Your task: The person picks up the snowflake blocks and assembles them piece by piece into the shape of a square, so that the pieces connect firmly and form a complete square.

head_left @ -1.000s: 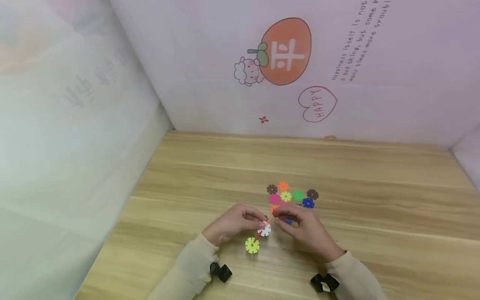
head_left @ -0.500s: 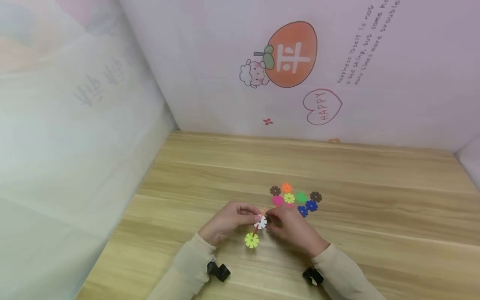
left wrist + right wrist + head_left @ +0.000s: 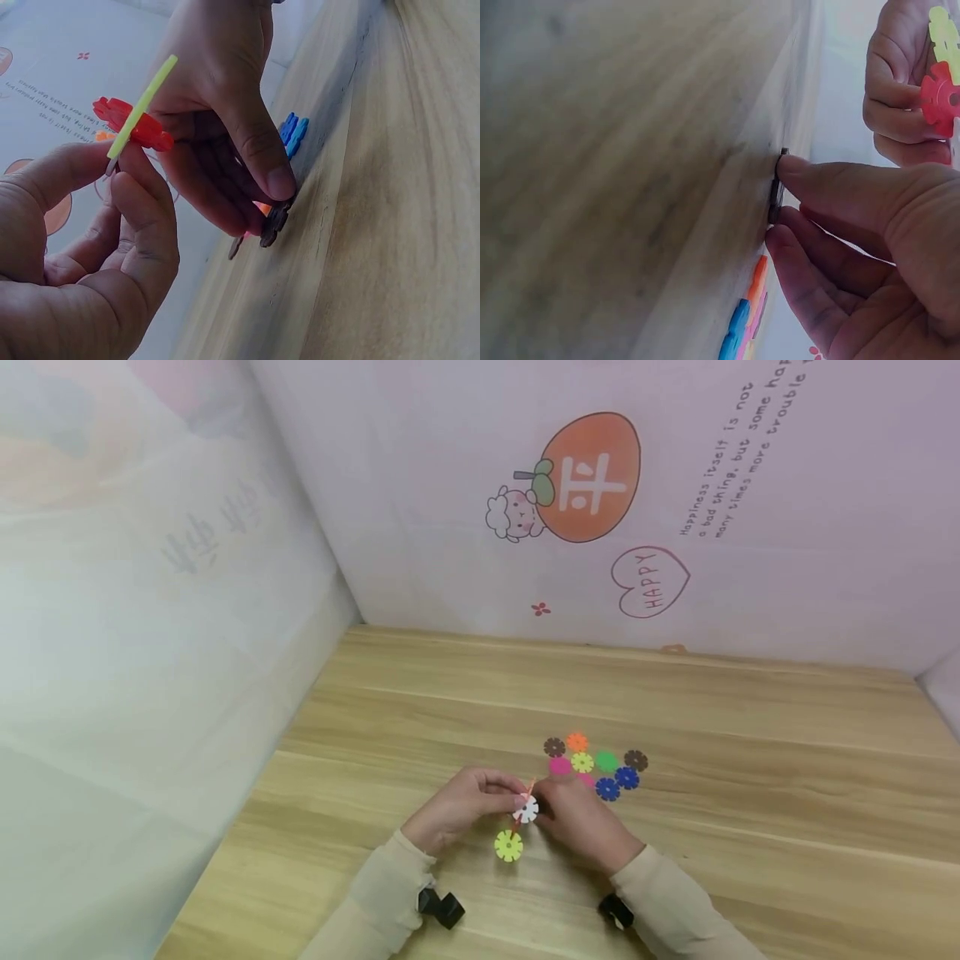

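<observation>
In the head view my left hand (image 3: 457,806) pinches a small chain of notched plastic discs by its white disc (image 3: 527,811). A yellow disc (image 3: 508,846) forms the near end, linked through a red disc (image 3: 939,96) seen edge-on from above. An orange disc (image 3: 532,787) sticks up behind the white one. Just right of the chain is my right hand (image 3: 588,822), back of the hand upward. Its thumb and fingertips pinch a dark brown disc (image 3: 777,187) low at the tabletop, as the right wrist view shows; from the head this disc is hidden.
Beyond my right hand several loose discs lie on the wooden table (image 3: 420,693), among them a green disc (image 3: 607,761), a blue disc (image 3: 627,777) and a brown disc (image 3: 636,760). A printed cloth wall (image 3: 450,568) stands along the back edge.
My right hand has moved left and down from beside the orange disc to low beside the chain, uncovering a blue disc. My left hand keeps its pinch. The head view has shifted slightly.
</observation>
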Tool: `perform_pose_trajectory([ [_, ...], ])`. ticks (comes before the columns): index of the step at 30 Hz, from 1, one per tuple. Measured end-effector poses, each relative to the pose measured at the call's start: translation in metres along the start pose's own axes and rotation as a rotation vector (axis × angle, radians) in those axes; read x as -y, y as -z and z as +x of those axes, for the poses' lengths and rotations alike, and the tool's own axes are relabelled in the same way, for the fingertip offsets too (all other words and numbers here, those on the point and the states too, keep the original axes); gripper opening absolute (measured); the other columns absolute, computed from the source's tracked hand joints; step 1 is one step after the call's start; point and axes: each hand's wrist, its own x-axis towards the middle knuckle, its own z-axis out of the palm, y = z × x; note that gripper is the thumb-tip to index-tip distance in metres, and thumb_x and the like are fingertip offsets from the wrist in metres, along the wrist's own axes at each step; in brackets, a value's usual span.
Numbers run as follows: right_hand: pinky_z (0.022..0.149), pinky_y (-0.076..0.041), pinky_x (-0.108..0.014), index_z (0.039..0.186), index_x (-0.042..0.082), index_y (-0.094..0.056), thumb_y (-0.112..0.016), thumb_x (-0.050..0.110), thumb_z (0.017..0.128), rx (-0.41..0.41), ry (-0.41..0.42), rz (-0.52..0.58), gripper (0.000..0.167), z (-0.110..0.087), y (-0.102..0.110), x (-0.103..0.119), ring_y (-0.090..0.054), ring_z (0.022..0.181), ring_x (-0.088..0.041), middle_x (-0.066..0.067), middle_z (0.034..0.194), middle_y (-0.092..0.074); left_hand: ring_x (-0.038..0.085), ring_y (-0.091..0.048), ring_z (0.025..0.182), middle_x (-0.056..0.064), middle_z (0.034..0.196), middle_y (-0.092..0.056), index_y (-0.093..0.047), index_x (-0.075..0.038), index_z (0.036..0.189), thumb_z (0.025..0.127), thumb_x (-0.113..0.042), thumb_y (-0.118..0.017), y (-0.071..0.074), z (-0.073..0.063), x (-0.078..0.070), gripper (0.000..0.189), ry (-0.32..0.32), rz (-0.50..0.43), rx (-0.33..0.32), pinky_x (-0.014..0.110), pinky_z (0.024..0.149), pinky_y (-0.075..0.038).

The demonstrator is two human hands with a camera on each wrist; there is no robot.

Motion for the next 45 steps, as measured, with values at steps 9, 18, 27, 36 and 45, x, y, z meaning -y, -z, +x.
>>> perform_pose_trajectory([
  [9, 0.072, -0.054, -0.026, 0.095, 0.007, -0.072, -0.081, 0.005, 0.078, 0.005, 0.003, 0.079, 0.019, -0.005, 0.005, -0.003, -0.057, 0.078, -0.007, 0.004, 0.085, -0.063, 0.014, -0.067, 0.09, 0.005, 0.099, -0.074, -0.071, -0.002, 0.107, 0.086, -0.008, -0.074, -0.002, 0.001, 0.0, 0.022, 0.001, 0.004, 0.001, 0.032, 0.091, -0.053],
  [18, 0.067, -0.046, -0.02, 0.088, 0.014, -0.071, -0.079, 0.009, 0.08, -0.012, 0.011, 0.179, 0.012, -0.014, 0.007, -0.016, -0.049, 0.075, -0.006, 0.009, 0.081, -0.057, 0.013, -0.066, 0.088, 0.003, 0.096, -0.073, -0.07, 0.0, 0.106, 0.086, -0.006, -0.073, -0.005, 0.002, 0.001, 0.021, 0.002, 0.003, -0.005, 0.03, 0.087, -0.053],
  [27, 0.072, -0.053, -0.021, 0.092, 0.018, -0.07, -0.075, 0.012, 0.086, -0.035, -0.122, 0.477, 0.01, -0.029, 0.014, -0.029, -0.062, 0.081, -0.008, 0.006, 0.088, -0.07, 0.014, -0.067, 0.092, 0.004, 0.101, -0.073, -0.071, -0.001, 0.104, 0.086, -0.007, -0.074, -0.008, 0.002, 0.004, 0.019, 0.006, 0.013, 0.005, 0.03, 0.091, -0.052],
  [36, 0.086, -0.057, -0.031, 0.112, 0.0, -0.067, -0.069, 0.02, 0.093, -0.023, -0.229, 0.878, 0.028, -0.031, 0.033, -0.036, -0.07, 0.098, -0.024, -0.013, 0.106, -0.073, 0.015, -0.068, 0.089, 0.005, 0.097, -0.074, -0.071, -0.002, 0.104, 0.086, -0.009, -0.074, -0.013, 0.004, 0.004, 0.019, 0.012, 0.021, 0.017, 0.029, 0.087, -0.054],
  [45, 0.094, -0.053, -0.038, 0.117, 0.0, -0.068, -0.068, 0.026, 0.094, 0.037, -0.256, 0.934, 0.034, -0.031, 0.048, -0.038, -0.066, 0.102, -0.015, -0.009, 0.113, -0.072, 0.013, -0.069, 0.08, 0.005, 0.092, -0.074, -0.07, 0.0, 0.104, 0.088, -0.008, -0.072, -0.021, 0.004, -0.003, 0.018, 0.004, -0.002, 0.071, 0.033, 0.084, -0.058],
])
